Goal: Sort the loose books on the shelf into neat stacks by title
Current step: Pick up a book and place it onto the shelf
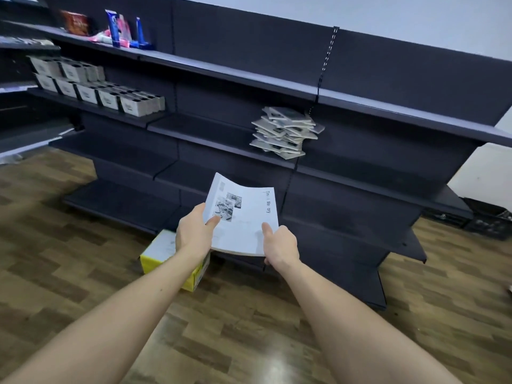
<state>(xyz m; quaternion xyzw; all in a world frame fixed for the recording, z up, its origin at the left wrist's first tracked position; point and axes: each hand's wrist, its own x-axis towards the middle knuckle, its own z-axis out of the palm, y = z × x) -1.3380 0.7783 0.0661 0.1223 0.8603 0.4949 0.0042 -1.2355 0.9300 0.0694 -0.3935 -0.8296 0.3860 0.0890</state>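
A thin white book (245, 217) with small black-and-white pictures and a printed title on its cover is held flat in front of the dark shelf unit (210, 128). My left hand (194, 234) grips its left edge, thumb on the cover. My right hand (279, 245) grips its near right corner, thumb on top. Higher up, on the middle shelf, stands an untidy, skewed pile of several similar grey-white books (286, 133).
Rows of grey-white boxes (110, 95) fill the middle shelf at left. Tubes and a red packet (74, 22) stand on the top shelf. A yellow-and-white carton (158, 256) lies on the wooden floor under my left wrist. A dark crate (490, 220) sits at far right.
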